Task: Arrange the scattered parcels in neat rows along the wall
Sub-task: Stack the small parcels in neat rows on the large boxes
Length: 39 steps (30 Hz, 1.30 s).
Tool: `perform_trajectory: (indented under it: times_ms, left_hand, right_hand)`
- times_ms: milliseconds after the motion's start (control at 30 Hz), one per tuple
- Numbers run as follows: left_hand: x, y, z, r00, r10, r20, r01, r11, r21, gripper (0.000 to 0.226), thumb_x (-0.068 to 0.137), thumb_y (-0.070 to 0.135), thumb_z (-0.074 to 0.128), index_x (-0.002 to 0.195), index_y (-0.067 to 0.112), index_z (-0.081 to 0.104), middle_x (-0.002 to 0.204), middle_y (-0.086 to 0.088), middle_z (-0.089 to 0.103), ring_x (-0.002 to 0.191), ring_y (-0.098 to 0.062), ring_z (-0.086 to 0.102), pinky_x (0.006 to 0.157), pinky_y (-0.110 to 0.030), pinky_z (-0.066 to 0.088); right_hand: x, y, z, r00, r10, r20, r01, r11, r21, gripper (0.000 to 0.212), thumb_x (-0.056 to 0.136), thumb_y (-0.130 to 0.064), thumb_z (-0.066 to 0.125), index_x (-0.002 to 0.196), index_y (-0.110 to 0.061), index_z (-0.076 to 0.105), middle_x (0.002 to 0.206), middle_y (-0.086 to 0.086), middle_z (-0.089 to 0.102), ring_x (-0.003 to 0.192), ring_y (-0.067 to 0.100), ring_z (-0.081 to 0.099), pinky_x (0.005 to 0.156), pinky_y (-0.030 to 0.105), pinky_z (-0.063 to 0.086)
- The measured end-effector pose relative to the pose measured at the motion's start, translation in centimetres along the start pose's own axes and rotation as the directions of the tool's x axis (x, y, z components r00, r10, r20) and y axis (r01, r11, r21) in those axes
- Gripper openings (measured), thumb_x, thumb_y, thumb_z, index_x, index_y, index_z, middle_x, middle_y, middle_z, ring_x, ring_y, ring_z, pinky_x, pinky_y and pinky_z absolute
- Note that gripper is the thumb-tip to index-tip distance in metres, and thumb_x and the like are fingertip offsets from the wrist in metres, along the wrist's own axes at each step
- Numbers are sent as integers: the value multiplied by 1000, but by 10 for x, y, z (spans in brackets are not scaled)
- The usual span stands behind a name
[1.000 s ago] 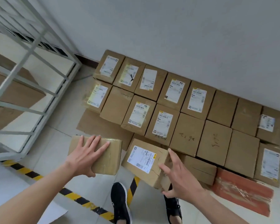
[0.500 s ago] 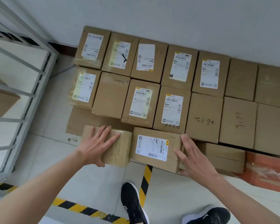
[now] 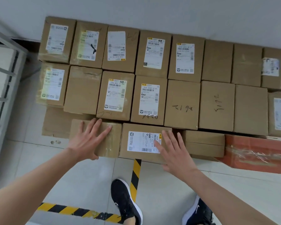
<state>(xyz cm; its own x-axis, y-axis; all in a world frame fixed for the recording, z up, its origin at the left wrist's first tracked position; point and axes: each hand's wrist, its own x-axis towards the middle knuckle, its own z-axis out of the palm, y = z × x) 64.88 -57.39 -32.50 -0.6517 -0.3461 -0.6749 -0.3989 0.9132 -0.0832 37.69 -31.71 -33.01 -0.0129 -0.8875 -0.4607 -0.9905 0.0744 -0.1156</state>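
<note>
Left hand [image 3: 89,140] is laid flat, fingers spread, on top of the plain taped parcel [image 3: 104,138], with the thumb hooked over its near edge; nothing is gripped. To its right, the right hand [image 3: 173,151] is likewise spread flat, over the right end of the labelled parcel [image 3: 143,142]. Both parcels lie directly ahead of the palms, long axes running left to right, side by side and touching or nearly so, pressed up toward the second row [image 3: 152,101]. Each hand is nearer its own parcel, so a forward push is judged to be what squares them up.

Counted left to right: eight cartons in the back row [image 3: 152,52] against the wall [image 3: 152,12], eight in the second row, the last cut off by the frame edge. In the front row five are counted: a flat carton [image 3: 55,122] partly hidden, the two under the hands, a low brown carton [image 3: 204,143], and an orange wrapped parcel [image 3: 256,153]. A metal rack [image 3: 3,95] stands at far left.
</note>
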Motion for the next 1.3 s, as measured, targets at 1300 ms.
perform_trajectory:
  times_ms: [1300]
  left_hand:
    - [89, 481, -301, 817, 539, -205, -511, 841, 178, 118, 78, 79, 46, 148, 21, -30, 160, -17, -21, 148, -33, -18, 117, -59, 5]
  right_hand:
    - [-319, 217, -19, 734, 672, -97, -616, 719, 322, 72, 92, -41, 56, 154, -16, 28, 159, 23, 19, 147, 42, 16, 115, 59, 22]
